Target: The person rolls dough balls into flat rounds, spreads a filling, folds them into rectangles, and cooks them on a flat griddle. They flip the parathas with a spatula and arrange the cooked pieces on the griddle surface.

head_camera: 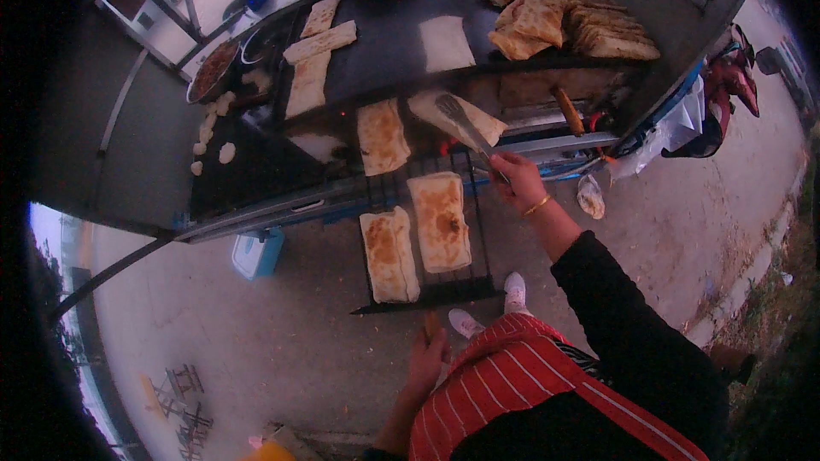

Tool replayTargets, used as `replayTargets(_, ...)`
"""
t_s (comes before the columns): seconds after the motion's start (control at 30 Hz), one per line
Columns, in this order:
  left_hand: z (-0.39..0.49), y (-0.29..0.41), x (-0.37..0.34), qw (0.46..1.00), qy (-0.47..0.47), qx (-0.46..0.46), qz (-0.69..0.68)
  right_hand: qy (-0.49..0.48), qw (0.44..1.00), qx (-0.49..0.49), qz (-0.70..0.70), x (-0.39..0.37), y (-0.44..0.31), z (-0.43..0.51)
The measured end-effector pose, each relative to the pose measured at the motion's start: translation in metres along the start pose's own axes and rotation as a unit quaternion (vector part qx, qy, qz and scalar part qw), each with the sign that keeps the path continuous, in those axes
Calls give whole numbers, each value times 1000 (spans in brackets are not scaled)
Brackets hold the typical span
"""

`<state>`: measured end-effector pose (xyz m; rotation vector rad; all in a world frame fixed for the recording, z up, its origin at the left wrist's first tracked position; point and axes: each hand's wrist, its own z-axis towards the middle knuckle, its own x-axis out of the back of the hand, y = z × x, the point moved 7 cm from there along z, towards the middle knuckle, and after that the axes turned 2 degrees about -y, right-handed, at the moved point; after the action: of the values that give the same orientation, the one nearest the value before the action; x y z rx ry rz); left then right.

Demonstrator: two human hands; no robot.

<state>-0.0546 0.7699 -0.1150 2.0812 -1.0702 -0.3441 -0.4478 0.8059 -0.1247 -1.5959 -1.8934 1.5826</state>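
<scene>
My left hand grips the wooden handle of a wire oven rack, pulled out below the griddle. Two browned flatbreads, one at the left and one at the right, lie on its near part; another flatbread lies farther back. My right hand holds a metal spatula, whose slotted blade rests over a paler flatbread at the rack's far right. On the dark griddle lie a pale flatbread and several more at its left end.
Stacked browned flatbreads fill the griddle's right end. A bowl of filling and dough pieces are at the left. A wooden handle sticks out below the griddle. A blue-and-white container stands on the ground.
</scene>
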Motion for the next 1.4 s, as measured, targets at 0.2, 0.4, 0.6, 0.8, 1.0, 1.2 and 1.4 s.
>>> replayTargets(0.2, 6, -9, 1, 1000, -14, -7, -19, 70, 970, 64, -222, 17, -17, -55)
replayTargets(0.4, 8, -12, 4, 1000, -3, 15, 4, 19, 556, 421, -716, -20, -86, -108)
replayTargets(0.6, 11, -8, 3, 999, -40, 8, 25, 51, 196, 529, -824, -76, -88, -58)
replayTargets(0.8, 8, -6, 2, 999, -20, 27, 2, 55, 238, 490, -837, -74, -86, -90)
replayTargets(1.0, 7, -10, 4, 1000, 14, 27, -6, -40, 754, 271, -597, 22, -95, -136)
replayTargets(1.2, 11, -25, 8, 999, -12, 43, -17, -20, 939, 27, -343, 71, -59, -82)
replayTargets(1.4, 1, -11, 10, 1000, 2, -1, 20, -37, 958, -37, -281, 65, -55, -74)
